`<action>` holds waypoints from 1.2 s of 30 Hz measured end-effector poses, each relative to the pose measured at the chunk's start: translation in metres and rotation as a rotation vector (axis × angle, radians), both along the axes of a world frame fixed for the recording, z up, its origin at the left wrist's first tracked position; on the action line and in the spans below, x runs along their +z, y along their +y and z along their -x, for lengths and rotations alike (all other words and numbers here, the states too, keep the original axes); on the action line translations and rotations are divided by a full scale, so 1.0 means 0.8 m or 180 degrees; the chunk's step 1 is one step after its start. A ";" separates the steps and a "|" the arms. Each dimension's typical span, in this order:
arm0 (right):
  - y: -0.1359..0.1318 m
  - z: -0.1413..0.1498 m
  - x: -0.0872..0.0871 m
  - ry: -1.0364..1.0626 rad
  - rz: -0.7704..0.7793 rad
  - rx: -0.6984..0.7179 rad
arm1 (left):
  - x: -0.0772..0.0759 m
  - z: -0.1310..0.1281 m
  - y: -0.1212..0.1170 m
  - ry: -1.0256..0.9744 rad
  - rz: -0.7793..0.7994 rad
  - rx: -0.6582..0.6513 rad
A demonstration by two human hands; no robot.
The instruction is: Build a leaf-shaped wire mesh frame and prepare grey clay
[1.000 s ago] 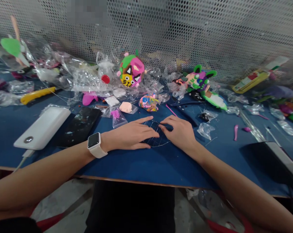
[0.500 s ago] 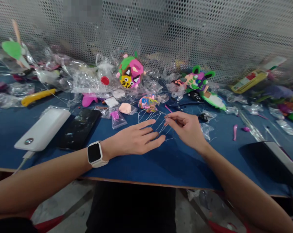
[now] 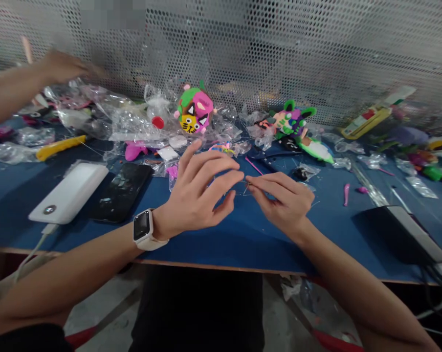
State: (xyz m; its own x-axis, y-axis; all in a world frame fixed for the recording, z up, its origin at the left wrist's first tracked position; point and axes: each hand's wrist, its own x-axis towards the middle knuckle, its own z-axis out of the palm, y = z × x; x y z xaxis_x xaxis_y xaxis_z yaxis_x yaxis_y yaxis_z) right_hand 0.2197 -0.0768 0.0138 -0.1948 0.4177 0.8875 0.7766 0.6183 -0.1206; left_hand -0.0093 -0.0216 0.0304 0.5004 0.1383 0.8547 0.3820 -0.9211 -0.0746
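My left hand (image 3: 201,193), a smartwatch (image 3: 142,225) on its wrist, is raised over the blue table (image 3: 243,247) with curved fingers apart. Just to its right, my right hand (image 3: 283,200) pinches a thin, shiny strand (image 3: 246,188) between thumb and forefinger. Whether the strand touches my left fingertips I cannot tell. Behind my left fingers a small multicoloured clay figure (image 3: 223,146) is partly hidden. Also partly covered by that hand is a bag with pink clay (image 3: 171,172).
A painted clay ball (image 3: 196,111) and crumpled plastic bags (image 3: 129,120) line the perforated metal panel (image 3: 221,44). A phone (image 3: 122,193), a white power bank (image 3: 70,193) and a yellow cutter (image 3: 59,147) lie left. A black box (image 3: 400,234) stands right. Another person's arm (image 3: 26,83) reaches in upper left.
My left hand has lifted from low over the table, its fingers tilting upward. The strands spread beneath it are now mostly hidden. Another person's arm has come in at the upper left.
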 end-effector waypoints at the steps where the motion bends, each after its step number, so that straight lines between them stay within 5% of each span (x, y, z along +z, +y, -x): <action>1: 0.000 0.001 0.000 -0.0050 -0.0062 -0.0013 | -0.001 -0.003 0.002 0.0115 0.0152 0.0062; 11: -0.003 0.011 0.002 -0.0152 0.0170 0.0142 | -0.002 -0.003 0.010 0.0482 0.0153 -0.0060; 22: -0.012 0.021 0.007 0.0251 0.0458 0.0405 | 0.005 0.002 0.002 0.0495 -0.0379 0.0051; 33: -0.013 0.017 0.028 0.0896 0.1825 0.0846 | 0.018 0.003 -0.003 0.0862 -0.1144 0.0184; 36: -0.010 0.017 0.024 0.0836 0.1690 0.0671 | 0.016 0.002 -0.002 0.0908 -0.1024 0.0299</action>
State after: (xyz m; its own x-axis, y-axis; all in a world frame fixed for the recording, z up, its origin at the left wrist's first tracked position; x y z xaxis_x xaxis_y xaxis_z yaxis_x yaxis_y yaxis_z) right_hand 0.2060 -0.0844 0.0327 -0.1245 0.7910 0.5990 0.5473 0.5583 -0.6235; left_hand -0.0105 -0.0232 0.0432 0.7206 -0.0560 0.6911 0.3856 -0.7960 -0.4666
